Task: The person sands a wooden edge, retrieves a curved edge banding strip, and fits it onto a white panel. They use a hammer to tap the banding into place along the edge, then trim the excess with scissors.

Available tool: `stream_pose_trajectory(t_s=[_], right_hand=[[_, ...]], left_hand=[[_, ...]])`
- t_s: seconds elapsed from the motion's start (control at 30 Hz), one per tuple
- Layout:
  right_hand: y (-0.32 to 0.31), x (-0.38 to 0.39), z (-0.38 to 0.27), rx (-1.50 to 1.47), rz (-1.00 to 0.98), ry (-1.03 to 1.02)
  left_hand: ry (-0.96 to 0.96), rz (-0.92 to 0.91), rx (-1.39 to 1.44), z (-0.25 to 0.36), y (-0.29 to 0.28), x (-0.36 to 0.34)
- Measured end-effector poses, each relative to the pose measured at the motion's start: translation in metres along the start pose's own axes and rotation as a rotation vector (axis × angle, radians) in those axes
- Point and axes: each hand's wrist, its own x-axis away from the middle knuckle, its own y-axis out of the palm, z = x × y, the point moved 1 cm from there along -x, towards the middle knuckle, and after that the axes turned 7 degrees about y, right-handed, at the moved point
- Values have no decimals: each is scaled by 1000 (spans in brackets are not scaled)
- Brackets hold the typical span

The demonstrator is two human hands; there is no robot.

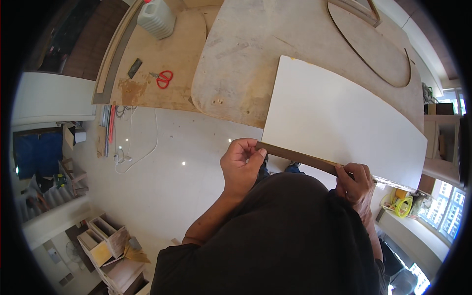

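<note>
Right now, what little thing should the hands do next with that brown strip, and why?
Probably press the brown strip flat along the white board edge. The left hand pinches one end, the right hand holds further along, and it already lies against that edge.

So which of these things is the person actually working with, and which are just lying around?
In use: left hand and right hand pressing a dark brown strip along the white panel edge.

Lying about: red scissors, white plastic jug, cables on the floor, yellow coil.
</note>
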Motion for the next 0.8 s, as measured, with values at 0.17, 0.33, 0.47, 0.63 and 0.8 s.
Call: stream_pose_trajectory(t_s=[0.17,0.33,0.47,0.63,0.8], right_hand=[[-1,-1,0,-14,28,-12],[-4,3,5,-40,30,-1],[-3,1,2,-35,60,0],[-3,-1,1,-22,70,18],[-4,-1,2,-21,59,16]], left_hand=[[-16,-14,-13,2,-1,2],[-37,-26,20,4,-1,6],[-33,-15,58,-1,0,3],[-35,-21,51,-3,-1,2],[-23,-20,35,-3,0,4]])
